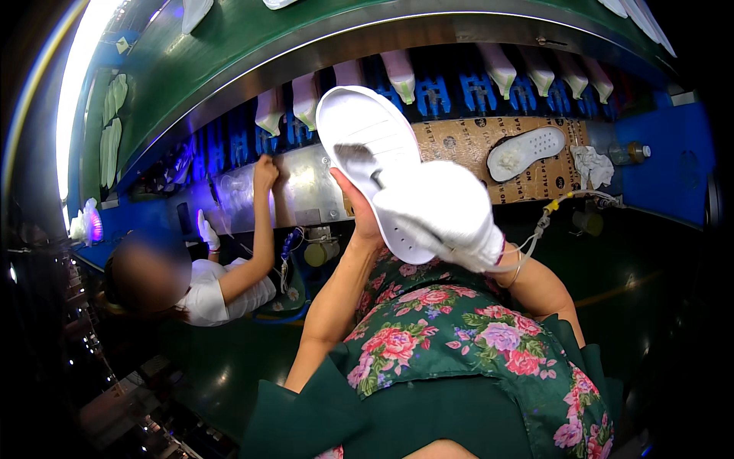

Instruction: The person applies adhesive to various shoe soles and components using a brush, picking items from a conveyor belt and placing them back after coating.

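Note:
My left hand holds up a white shoe sole, its thumb at the near-left rim and the fingers hidden behind it. The sole is tilted, with its inner face turned to me. My right hand wears a white knitted glove with a cord at the wrist. It is closed round a brush whose dark, blurred bristles lie against the inside of the sole; the glove covers most of the handle. Another white sole rests on the cardboard to the right, with a white clump in its near end.
Cardboard covers part of the metal bench. A crumpled white cloth and a small jar sit at right. Pale pink shoe forms stand in blue racks behind, under a green conveyor. A co-worker sits at left.

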A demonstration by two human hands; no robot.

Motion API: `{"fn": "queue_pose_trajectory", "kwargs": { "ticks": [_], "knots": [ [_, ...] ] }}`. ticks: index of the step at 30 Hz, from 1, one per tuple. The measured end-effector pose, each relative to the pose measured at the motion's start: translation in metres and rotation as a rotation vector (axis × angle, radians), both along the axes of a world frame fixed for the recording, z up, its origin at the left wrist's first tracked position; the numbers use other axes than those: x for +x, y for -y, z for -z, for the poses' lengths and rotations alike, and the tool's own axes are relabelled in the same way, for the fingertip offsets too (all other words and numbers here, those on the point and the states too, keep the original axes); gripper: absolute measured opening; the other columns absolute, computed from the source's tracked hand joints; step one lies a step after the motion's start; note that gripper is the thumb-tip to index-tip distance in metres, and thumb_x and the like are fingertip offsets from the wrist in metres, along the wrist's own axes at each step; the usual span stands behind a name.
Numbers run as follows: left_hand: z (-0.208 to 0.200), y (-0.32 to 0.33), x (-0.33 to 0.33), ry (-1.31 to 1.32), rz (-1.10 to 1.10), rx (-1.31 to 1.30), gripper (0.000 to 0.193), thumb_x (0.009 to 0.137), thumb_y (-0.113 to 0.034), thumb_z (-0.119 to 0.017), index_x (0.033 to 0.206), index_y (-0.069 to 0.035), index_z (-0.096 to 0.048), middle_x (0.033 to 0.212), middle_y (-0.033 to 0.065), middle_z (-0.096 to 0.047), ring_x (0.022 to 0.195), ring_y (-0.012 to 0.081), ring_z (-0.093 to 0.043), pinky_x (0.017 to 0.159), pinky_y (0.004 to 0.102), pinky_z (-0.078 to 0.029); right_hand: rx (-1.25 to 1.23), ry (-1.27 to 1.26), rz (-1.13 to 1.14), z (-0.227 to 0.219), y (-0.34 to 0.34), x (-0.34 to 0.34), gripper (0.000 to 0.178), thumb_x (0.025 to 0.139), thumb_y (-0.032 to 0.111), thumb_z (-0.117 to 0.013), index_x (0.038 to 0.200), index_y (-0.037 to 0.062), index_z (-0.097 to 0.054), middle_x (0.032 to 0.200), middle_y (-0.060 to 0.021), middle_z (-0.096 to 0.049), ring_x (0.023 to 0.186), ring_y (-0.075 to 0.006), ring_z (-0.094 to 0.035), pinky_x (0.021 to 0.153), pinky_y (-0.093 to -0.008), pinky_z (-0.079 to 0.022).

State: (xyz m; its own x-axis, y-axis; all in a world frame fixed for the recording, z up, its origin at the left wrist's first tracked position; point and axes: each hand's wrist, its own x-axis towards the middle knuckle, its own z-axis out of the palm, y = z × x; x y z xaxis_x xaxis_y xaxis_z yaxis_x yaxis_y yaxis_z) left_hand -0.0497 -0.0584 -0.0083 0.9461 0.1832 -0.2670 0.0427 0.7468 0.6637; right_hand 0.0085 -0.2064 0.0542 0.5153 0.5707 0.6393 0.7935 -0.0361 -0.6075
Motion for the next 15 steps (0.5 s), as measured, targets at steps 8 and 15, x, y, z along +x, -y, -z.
{"fn": "queue_pose_trajectory", "kwargs": {
  "ticks": [8, 15],
  "knots": [
    [-0.007, -0.014, 0.016, 0.030, -0.174, 0.050, 0.112, 0.074, -0.095, -0.031, 0.144, -0.007, -0.038, 0.120, 0.0228, -0.059, 0.101, 0.0308, -0.062, 0.087, 0.0446, -0.053, 0.107, -0.103, 0.013, -0.010, -0.002, 0.006, 0.023, 0.076, 0.006, -0.076, 0.099, 0.0071, -0.076, 0.095, -0.0090, -0.074, 0.087, -0.0261, -0.071, 0.077, -0.0348, -0.056],
    [0.011, -0.047, 0.013, 0.255, 0.265, -0.388, 0.132, 0.056, -0.105, -0.029, 0.114, 0.010, -0.055, 0.092, 0.0245, -0.065, 0.082, 0.0345, -0.065, 0.072, 0.0444, -0.056, 0.184, -0.216, -0.203, 0.002, -0.009, -0.004, 0.034, 0.075, 0.006, -0.077, 0.109, 0.0102, -0.074, 0.098, -0.0081, -0.074, 0.087, -0.0261, -0.071, 0.077, -0.0365, -0.055]
  ]
}}
